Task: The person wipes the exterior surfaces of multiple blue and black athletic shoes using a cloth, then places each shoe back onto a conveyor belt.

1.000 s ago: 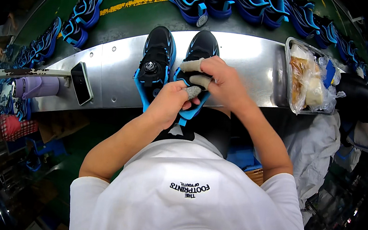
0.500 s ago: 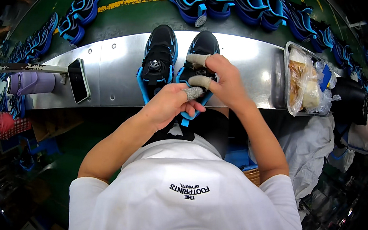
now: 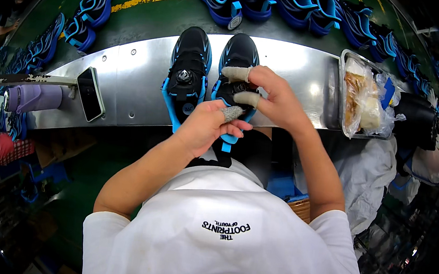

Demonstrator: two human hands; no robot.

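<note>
across the upper field runs a green conveyor belt (image 3: 152, 17) with a yellow stripe, carrying rows of blue and black sneakers (image 3: 295, 4). below it lies a curved steel work shelf (image 3: 136, 71), the largest fixed surface near the hands.

on the shelf, from the person's left: a purple bottle (image 3: 33, 99) lying on its side, a dark smartphone (image 3: 90, 101) lying flat, then two black sneakers with blue trim, toes pointing away. at the far right sits a metal tray (image 3: 340, 90) holding clear plastic bags with pale contents.

left shoe (image 3: 187, 73): untouched, resting flat, with a round dial closure visible on the tongue.

right shoe (image 3: 237, 59): the work item. it rests on the shelf directly ahead of the person, heel overhanging the near edge.

right hand (image 3: 276, 97): fingers curled over the shoe's midfoot, grasping the upper around the closure. index finger and thumb carry grey wrapping.

left hand (image 3: 207, 128): fingers partly clenched at the heel side of the same shoe, wrapped thumb pressing the blue collar. whether it pinches a tab or strap cannot be told.

step in hand, as judged: adjustment or checking of the right shoe's closure and heel, with the left shoe apparently finished or waiting.

next move, as judged: calls for a steady hold at the heel while the right-hand fingers work the closure, keeping the overhanging shoe from tipping off the shelf.
</note>
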